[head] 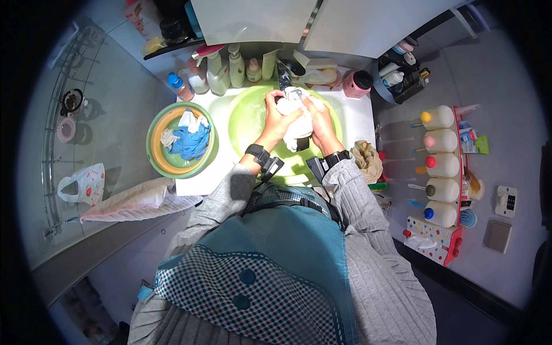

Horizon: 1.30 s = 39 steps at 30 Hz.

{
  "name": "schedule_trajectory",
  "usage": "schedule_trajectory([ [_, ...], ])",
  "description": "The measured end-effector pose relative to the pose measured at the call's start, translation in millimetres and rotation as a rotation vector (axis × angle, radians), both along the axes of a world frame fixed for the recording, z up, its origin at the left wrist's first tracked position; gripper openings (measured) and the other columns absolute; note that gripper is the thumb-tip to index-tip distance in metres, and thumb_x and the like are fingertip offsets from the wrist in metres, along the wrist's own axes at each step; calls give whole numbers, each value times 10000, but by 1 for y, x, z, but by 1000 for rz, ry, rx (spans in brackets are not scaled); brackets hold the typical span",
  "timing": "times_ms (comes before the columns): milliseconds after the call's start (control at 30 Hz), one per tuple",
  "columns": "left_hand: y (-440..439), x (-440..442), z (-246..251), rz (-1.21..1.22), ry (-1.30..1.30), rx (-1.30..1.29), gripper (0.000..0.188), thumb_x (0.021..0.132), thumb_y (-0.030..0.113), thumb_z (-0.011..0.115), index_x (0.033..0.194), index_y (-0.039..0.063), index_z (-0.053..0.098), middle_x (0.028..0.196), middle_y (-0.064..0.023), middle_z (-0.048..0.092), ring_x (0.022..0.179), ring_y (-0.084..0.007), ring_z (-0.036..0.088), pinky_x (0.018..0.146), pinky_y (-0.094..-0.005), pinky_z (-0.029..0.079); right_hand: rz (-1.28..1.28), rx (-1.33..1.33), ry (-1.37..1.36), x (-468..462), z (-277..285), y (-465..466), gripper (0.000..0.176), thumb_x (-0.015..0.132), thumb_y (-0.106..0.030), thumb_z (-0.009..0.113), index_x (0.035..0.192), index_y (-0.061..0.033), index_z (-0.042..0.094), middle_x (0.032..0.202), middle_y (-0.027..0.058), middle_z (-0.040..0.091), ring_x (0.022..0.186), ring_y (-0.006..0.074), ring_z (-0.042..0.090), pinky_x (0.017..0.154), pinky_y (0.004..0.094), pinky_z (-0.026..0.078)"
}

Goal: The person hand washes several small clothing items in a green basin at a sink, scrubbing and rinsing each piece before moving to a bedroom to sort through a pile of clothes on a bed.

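My left hand (276, 118) and my right hand (321, 120) grip a bunched white cloth (298, 129) with dark patches from both sides. Its exact kind is hard to tell in the glare. The cloth is held over a light green basin (246, 123) on the white washstand (202, 181). Just beyond the fingers is a dark faucet (284, 78), its end close to the cloth. To the left, a smaller green and orange basin (152, 146) holds a blue cloth (192, 142) along with white and beige pieces.
A spray bottle (217, 75), a pump bottle (236, 69) and a pink jar (358, 84) line the back edge. A crumpled beige cloth (366, 161) lies at the right. Towels (133, 202) hang at left; a red-framed cup rack (457, 166) is on the right wall.
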State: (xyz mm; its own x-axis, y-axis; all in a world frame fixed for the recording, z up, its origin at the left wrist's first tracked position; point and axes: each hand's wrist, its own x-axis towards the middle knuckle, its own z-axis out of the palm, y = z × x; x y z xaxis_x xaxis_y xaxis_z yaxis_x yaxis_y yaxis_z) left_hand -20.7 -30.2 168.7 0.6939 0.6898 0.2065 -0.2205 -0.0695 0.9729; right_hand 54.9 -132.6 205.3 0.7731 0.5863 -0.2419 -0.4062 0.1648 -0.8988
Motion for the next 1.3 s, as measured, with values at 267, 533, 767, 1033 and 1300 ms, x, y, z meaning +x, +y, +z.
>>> schedule_trajectory([
  [267,4,-8,23,-289,3,-313,222,883,143,696,1072,50,624,988,-36,661,921,-111,624,816,-271,511,-105,-15,118,-8,-9,8,217,975,-230,588,1007,-19,625,926,50,658,793,142,634,690,290,515],
  [533,-1,2,7,-64,88,-352,139,918,135,645,820,59,583,779,8,622,694,-76,575,626,-247,474,-248,-73,75,-17,-25,20,194,956,-207,545,857,-54,610,763,18,616,639,125,585,590,299,479],
  [767,9,1,-3,-29,96,-328,146,924,122,594,793,59,584,762,16,600,693,-79,556,636,-257,471,-107,-108,-11,-17,-24,17,185,965,-221,558,917,-44,582,843,23,616,737,124,587,678,286,488],
  [1033,10,-7,2,14,81,-428,136,883,63,619,764,56,554,748,18,589,681,-78,544,631,-254,467,243,23,227,-8,-43,-3,515,1005,-360,527,1409,-48,459,1326,56,564,1183,152,544,1020,293,412],
  [1300,7,-11,-18,172,163,-295,159,906,136,667,819,49,566,787,-10,624,688,-102,565,668,-262,481,506,19,-157,-26,-46,-37,602,951,-310,641,1430,-14,427,1393,91,515,1274,165,481,1094,320,354],
])
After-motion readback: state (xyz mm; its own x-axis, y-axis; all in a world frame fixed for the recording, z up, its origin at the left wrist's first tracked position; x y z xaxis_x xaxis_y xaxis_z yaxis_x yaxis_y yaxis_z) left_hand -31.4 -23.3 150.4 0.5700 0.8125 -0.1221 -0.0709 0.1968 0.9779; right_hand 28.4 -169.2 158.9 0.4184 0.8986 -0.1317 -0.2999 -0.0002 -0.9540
